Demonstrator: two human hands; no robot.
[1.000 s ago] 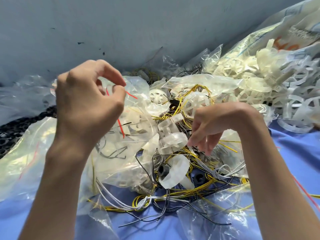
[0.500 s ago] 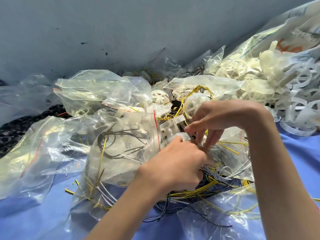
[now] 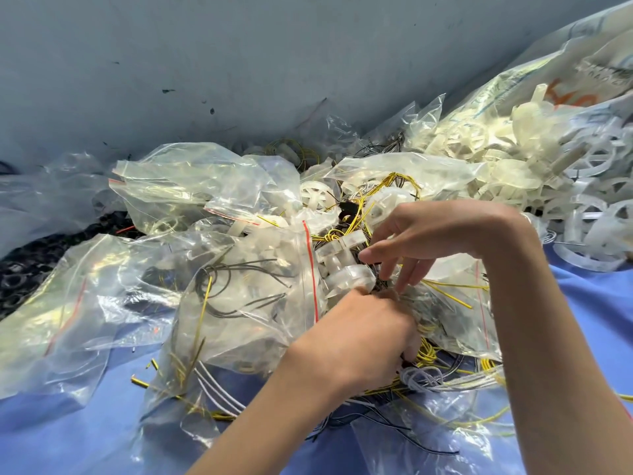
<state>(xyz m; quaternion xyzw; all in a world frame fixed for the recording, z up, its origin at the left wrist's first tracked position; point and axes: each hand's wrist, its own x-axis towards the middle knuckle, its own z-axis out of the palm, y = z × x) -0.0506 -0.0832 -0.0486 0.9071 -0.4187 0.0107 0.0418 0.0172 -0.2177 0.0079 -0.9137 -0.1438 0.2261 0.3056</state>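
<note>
Wire tangle [image 3: 428, 358]: half buried.
Left hand [image 3: 359, 334]: curled in; grip I cannot tell.
Right hand [image 3: 442, 234]: arched, fingertips down; hold unclear.

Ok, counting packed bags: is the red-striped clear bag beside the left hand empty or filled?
Not empty: dark and yellow wires show through the clear bag.

Soft even daylight, glare on plastic bags [image 3: 191, 186].

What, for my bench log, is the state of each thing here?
wire tangle, knotted
left hand, grips the wire tangle
right hand, fingertips in it, grip unclear
zip bag, crumpled, holding dark wires
white wheels, heaped
</note>
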